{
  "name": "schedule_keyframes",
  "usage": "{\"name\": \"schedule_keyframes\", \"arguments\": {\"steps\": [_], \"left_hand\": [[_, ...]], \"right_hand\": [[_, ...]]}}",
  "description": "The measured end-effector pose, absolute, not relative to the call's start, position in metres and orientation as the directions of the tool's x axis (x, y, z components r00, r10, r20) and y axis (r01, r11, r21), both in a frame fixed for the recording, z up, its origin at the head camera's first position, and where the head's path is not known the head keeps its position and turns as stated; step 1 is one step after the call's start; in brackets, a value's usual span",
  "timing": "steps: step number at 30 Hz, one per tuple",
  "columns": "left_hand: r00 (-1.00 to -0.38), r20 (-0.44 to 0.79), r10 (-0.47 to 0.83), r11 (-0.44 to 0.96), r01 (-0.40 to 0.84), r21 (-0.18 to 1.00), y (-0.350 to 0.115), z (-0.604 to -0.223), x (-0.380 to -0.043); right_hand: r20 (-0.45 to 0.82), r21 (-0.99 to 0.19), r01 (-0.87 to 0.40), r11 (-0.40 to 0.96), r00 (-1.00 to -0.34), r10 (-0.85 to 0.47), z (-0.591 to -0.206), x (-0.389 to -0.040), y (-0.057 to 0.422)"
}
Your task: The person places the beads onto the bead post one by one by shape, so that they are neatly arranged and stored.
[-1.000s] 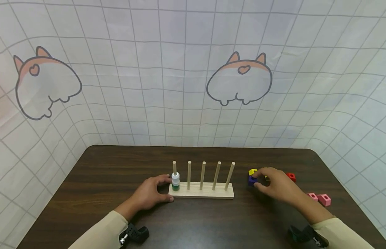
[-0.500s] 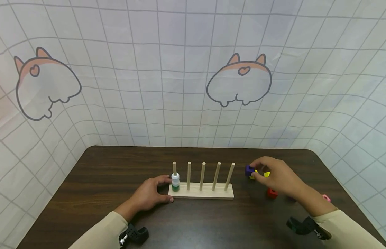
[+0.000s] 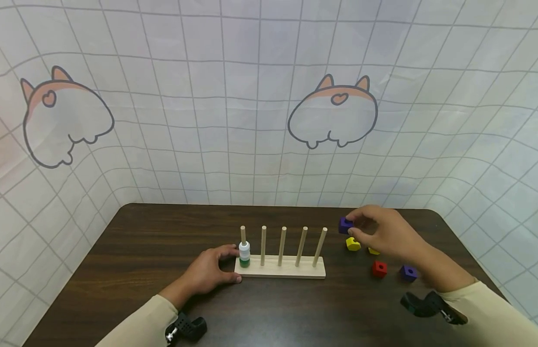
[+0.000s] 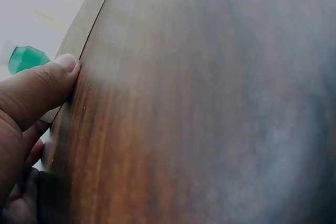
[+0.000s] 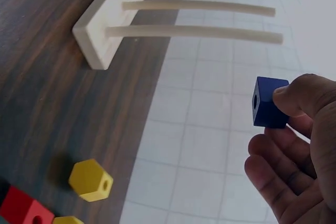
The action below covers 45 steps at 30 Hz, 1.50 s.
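My right hand (image 3: 390,233) pinches a dark blue cube bead (image 3: 345,225) between thumb and fingers, raised over the table right of the pegs. In the right wrist view a hole shows in one face of this bead. My left hand (image 3: 208,270) grips the left end of the wooden peg stand (image 3: 282,272), its thumb at the front edge in the left wrist view. Several upright pegs rise from the stand. On the leftmost peg a green bead (image 3: 245,262) sits at the bottom, with white beads (image 3: 245,249) above it. The other pegs are bare.
Right of the stand lie a yellow hexagonal bead (image 3: 353,244), a second yellow bead (image 3: 373,251) partly hidden by my right hand, a red cube bead (image 3: 379,269) and a blue cube bead (image 3: 409,273). A grid-patterned cloth (image 3: 251,120) hangs behind the table (image 3: 173,221).
My right hand has lifted the blue bead off the yellow bead's spot and moved it up and slightly left. More loose beads show beneath it. My left hand stays on the stand.
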State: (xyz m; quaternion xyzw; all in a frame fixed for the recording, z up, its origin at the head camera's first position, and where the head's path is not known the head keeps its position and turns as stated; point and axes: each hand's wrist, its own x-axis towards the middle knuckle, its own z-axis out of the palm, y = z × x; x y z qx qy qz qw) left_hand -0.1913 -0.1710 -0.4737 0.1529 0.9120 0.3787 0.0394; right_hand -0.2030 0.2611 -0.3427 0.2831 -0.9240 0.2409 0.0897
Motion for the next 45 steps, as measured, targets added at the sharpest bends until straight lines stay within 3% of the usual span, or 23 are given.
{"name": "schedule_keyframes", "arguments": {"steps": [15,28,45], "left_hand": [[-0.951,0.045,0.306,0.671,0.249,0.698,-0.171,-0.474,-0.191],[-0.951,0.044,0.306,0.664,0.246,0.706,-0.172,-0.475,-0.190],[-0.940,0.046,0.338,0.649,0.268,0.712,-0.179,-0.477,-0.206]], "right_hand": [[0.332,-0.421,-0.597,0.683,-0.802,-0.496,-0.323,-0.202,0.238],[0.393,-0.416,-0.688,0.594,-0.725,-0.565,-0.320,-0.203,0.213],[0.421,-0.469,-0.730,0.498,-0.680,-0.600,-0.317,-0.209,0.171]]}}
